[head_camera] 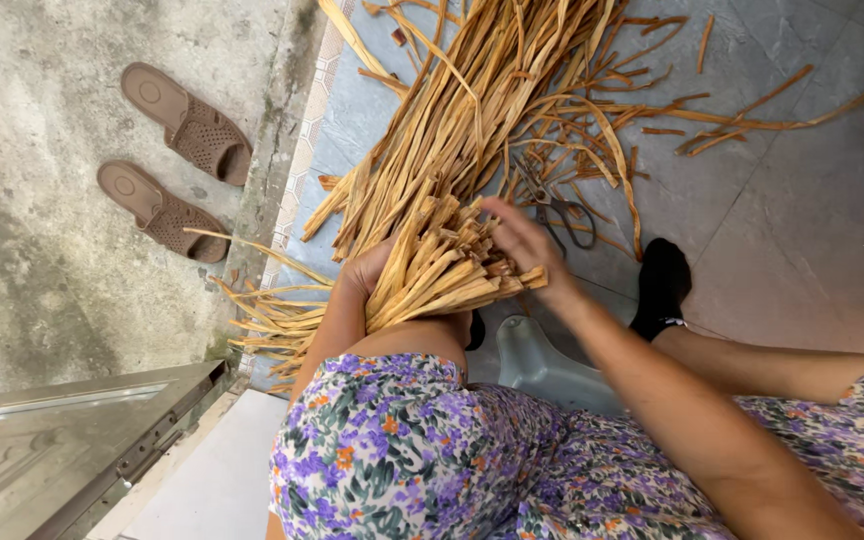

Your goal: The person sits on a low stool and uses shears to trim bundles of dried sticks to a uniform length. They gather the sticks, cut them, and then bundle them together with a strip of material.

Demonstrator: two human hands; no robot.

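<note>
I have a thick bundle of tan dried strips (442,265) at the centre of the frame, its cut ends fanned toward the lower right and resting over my knee. My left hand (364,272) is wrapped around the bundle from the left side, fingers closed under it and gripping it firmly. My right hand (522,240) lies on top of the cut ends just right of centre, fingers curved over the tips and touching them; I cannot tell whether it pinches any single strip or only presses on them.

From the bundle the strips run up toward the top centre of the frame, where they spread into a big loose pile (512,70) on the grey tiled floor (812,220). A few stray strips trail off to the upper right, and a smaller heap (267,320) lies at the left of my arm.

Just right of my right hand, a pair of scissors (562,210) lies on the tiles, partly under the strips. Below them sits my foot in a black sock (664,285), and a grey plastic stool edge (542,365) shows between my knees. My floral dress (422,450) fills the bottom of the frame.

In the upper left, two brown sandals (177,160) lie on the rough concrete. A metal door frame (72,440) crosses the lower left corner.
</note>
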